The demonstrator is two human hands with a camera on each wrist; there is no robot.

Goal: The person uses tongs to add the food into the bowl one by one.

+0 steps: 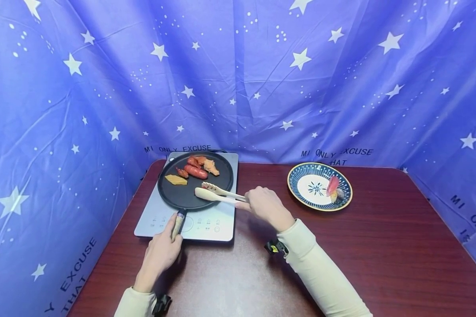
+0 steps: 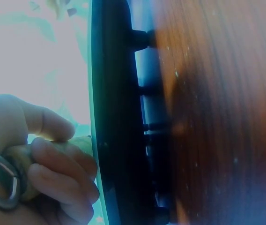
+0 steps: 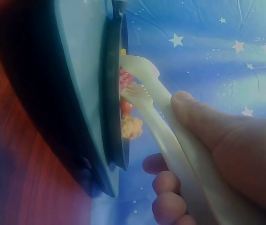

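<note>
My left hand (image 1: 162,251) grips the handle (image 1: 177,225) of a round black frying pan (image 1: 182,197); in the left wrist view its fingers (image 2: 60,173) curl round that handle. My right hand (image 1: 267,206) holds cream-coloured tongs (image 1: 226,194), their tips low over the pan's right side. A bit of red shows by the tips; whether they pinch it I cannot tell. In the pan lie a red sausage (image 1: 196,171), a flat yellow piece (image 1: 176,179), a brown fried-chicken-like piece (image 1: 211,167) and reddish pieces (image 1: 193,162).
Beneath the pan is a white induction cooker (image 1: 146,224) with printed controls on its front. To the right, a blue-patterned plate (image 1: 303,187) bears a pink-red piece (image 1: 332,186) and small yellowish and grey pieces. A starred blue curtain (image 1: 238,88) surrounds the dark red table (image 1: 384,237).
</note>
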